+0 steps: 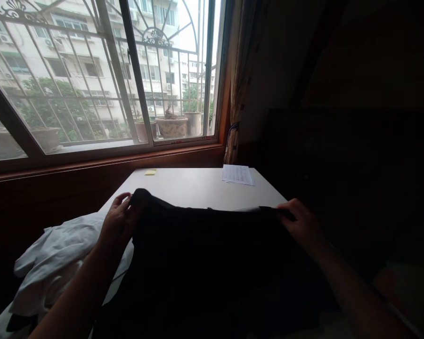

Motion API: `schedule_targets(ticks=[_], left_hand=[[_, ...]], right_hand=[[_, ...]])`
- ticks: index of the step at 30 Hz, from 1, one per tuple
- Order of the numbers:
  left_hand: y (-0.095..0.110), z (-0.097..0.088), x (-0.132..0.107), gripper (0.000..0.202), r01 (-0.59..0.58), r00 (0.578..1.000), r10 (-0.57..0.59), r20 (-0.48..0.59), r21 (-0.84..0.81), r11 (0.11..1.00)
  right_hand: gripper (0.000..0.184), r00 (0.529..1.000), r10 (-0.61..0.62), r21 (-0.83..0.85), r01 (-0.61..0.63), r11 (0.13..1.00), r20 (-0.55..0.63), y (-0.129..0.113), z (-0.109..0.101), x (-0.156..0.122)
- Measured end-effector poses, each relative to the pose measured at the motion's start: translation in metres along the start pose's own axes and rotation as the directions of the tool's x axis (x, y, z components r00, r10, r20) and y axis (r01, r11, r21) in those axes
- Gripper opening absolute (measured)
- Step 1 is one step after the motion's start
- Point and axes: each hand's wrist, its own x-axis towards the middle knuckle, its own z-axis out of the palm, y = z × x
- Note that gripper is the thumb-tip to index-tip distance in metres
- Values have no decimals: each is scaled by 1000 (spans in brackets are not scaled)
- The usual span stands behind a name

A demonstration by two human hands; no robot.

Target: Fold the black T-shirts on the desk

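A black garment (212, 254) is spread wide in front of me over the near part of a white table (198, 188). My left hand (118, 216) pinches its upper left corner, fingers closed on the cloth. My right hand (300, 221) grips the upper right edge, fingers curled over the fabric. The garment's lower part hangs down into shadow and its shape is hard to make out.
White clothing (53, 263) lies crumpled at the left, beside my left arm. On the far side of the table lie a printed sheet of paper (237, 174) and a yellow sticky note (150, 172). A barred window (102, 75) is behind; the right is dark.
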Motion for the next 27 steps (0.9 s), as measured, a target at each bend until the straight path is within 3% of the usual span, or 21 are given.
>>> schedule_targets(ticks=[3, 6, 9, 12, 14, 16, 20, 22, 23, 25, 27], left_hand=[[11, 40, 13, 17, -66, 993, 78, 90, -136, 989], [5, 70, 27, 13, -113, 966, 145, 212, -158, 981], [-14, 80, 37, 10, -140, 917, 186, 353, -153, 978], [-33, 72, 36, 29, -109, 843, 48, 536, 83, 991], [-42, 58, 29, 41, -177, 807, -47, 588, 317, 932], [-48, 38, 20, 42, -296, 785, -100, 612, 511, 807], [-55, -18, -3, 36, -500, 709, -190, 679, 674, 543], [-57, -50, -17, 36, -566, 713, -193, 674, 716, 408], [-57, -67, -25, 36, -580, 737, -175, 653, 743, 333], [-59, -100, -43, 39, -573, 788, -132, 601, 795, 200], [-62, -131, -60, 40, -534, 832, -95, 546, 835, 133]], right_hand=[[25, 997, 20, -40, -23, 999, -77, 3, -8, -1], [30, 991, 43, -80, -53, 995, -125, 9, -14, -2], [32, 987, 74, -123, -92, 988, -143, 20, -20, -5], [31, 988, 139, -154, -148, 977, -64, 39, -25, -12], [33, 984, 181, -159, -177, 971, 8, 58, -25, -20], [38, 973, 217, -155, -202, 967, 84, 79, -22, -29], [45, 945, 245, -164, -213, 963, 215, 117, -12, -46], [45, 948, 229, -249, -172, 953, 221, 121, -5, -50], [44, 952, 216, -307, -144, 941, 215, 118, -1, -49], [41, 962, 169, -386, -76, 919, 215, 98, 8, -45], [36, 956, 77, -318, 18, 948, 284, 62, 20, -37]])
